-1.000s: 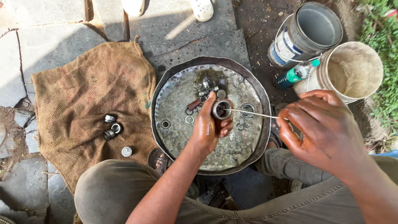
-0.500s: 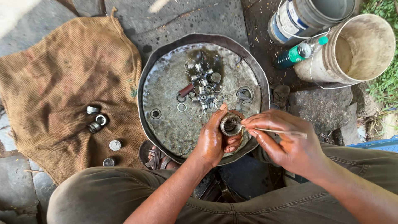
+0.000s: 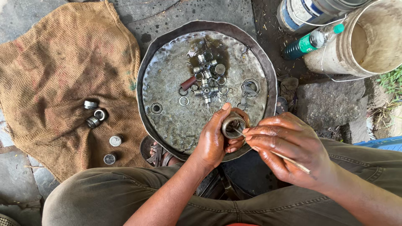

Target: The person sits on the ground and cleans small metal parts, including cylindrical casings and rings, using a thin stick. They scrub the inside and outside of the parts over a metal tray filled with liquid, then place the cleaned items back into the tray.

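My left hand (image 3: 215, 140) grips a short metal ring-shaped sleeve (image 3: 233, 125), held over the near rim of a round dented metal pan (image 3: 167, 113). My right hand (image 3: 289, 146) pinches a thin stick (image 3: 289, 159) whose tip pokes into the sleeve's opening. Inside the pan lie several small metal rings, washers and nuts (image 3: 207, 81) in a film of dark liquid, clustered toward the far side.
A brown burlap sack (image 3: 63, 75) lies left of the pan with several small metal bearings (image 3: 95, 114) on it. A pale bucket (image 3: 364, 39), a green-capped bottle (image 3: 312, 42) and a paint can (image 3: 305, 12) stand at the upper right. My knees frame the bottom.
Both hands came toward me, from above the pan's middle to its near rim. The right hand closed in on the sleeve, with the stick now inside it.
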